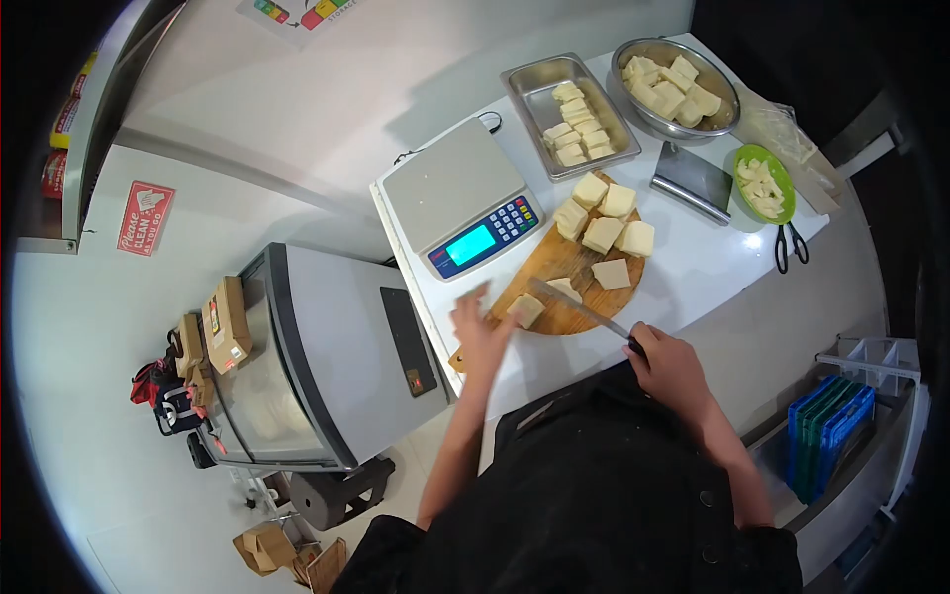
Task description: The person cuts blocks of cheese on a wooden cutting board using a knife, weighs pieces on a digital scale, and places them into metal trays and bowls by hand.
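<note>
My right hand [673, 371] grips the dark handle of a knife [579, 305]. The blade lies across a round wooden cutting board [554, 259], beside a pale cream block [564, 288]. My left hand [481, 332], a little blurred, has its fingers apart at the board's left edge. Its thumb is close to another pale block [526, 311]; whether they touch I cannot tell. A flat square block [612, 274] lies near the knife. Several thicker pale blocks [603, 235] are grouped at the board's far side.
A digital scale [455, 188] stands left of the board. Behind are a steel pan [535, 84] and a steel bowl [633, 91], both holding pale pieces. To the right lie a metal scraper [698, 170], a green bowl [788, 190] with scraps, and scissors [783, 252].
</note>
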Demonstrator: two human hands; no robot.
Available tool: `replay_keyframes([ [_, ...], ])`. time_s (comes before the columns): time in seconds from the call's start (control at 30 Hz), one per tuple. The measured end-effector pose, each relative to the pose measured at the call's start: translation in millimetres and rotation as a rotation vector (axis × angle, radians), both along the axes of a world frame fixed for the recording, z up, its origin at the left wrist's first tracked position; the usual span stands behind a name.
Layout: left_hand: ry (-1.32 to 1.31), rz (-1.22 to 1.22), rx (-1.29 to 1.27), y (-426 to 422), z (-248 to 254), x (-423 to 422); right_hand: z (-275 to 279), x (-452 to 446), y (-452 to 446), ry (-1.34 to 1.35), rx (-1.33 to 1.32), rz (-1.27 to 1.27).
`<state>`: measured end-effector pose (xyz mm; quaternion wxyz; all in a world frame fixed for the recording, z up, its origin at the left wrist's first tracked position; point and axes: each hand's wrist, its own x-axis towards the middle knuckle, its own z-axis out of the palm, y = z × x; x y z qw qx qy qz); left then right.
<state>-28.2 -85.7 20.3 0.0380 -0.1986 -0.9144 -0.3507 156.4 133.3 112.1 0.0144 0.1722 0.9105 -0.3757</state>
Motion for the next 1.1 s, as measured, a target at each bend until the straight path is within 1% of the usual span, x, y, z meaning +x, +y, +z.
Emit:
replay_keyframes([
  [0.03, -0.067, 0.055, 0.117, -8.3, -1.2, -9.2, 1.7, 4.1, 6.4, 0.027, 0.085, 0.053],
  [0.07, -0.070, 0.054, 0.123, -6.8, 17.0, -14.6, 3.2, 7.9, 11.9, 0.052, 0.167, 0.111],
  [0.1, -0.254, -0.047, 0.132, -5.1, 36.3, -21.1, 4.6, 11.1, 15.0, 0.077, 0.249, 0.174],
  [0.17, -0.609, -0.247, 0.155, 8.0, 79.6, -29.4, 4.9, 12.4, 19.6, 0.111, 0.291, 0.222],
  [0.2, -0.605, -0.240, 0.164, 15.3, 86.8, -28.6, 4.3, 11.7, 22.2, 0.145, 0.327, 0.261],
  [0.3, -0.721, -0.696, -0.030, 42.8, 98.5, -23.2, 5.1, 10.1, 30.1, 0.205, 0.376, 0.332],
  [0.33, -0.712, -0.694, -0.027, 46.6, 96.4, -23.5, 5.5, 9.5, 31.9, 0.226, 0.380, 0.357],
  [0.43, -0.955, -0.698, -0.037, 53.2, 76.8, -22.1, 5.5, 7.0, 38.9, 0.270, 0.391, 0.387],
  [0.57, -0.960, -0.609, -0.004, 55.5, 66.6, -19.4, 3.0, 0.5, 50.5, 0.298, 0.389, 0.432],
  [0.73, -0.968, -0.569, 0.050, 56.9, 58.8, -18.0, -6.2, -10.1, 60.9, 0.292, 0.341, 0.512],
  [0.87, -0.878, -0.488, 0.008, 54.0, 54.0, -24.4, -3.8, -20.1, 67.7, 0.297, 0.276, 0.575],
  [0.97, -0.773, -0.373, 0.082, 55.0, 46.5, -30.6, -6.9, -23.5, 70.8, 0.286, 0.235, 0.603],
  [1.0, -0.774, -0.369, 0.082, 55.6, 37.7, -31.6, -9.1, -23.7, 72.5, 0.277, 0.225, 0.605],
  [1.1, -0.631, -0.309, 0.174, 66.7, 12.1, -30.1, -12.9, -19.9, 76.7, 0.238, 0.206, 0.598],
])
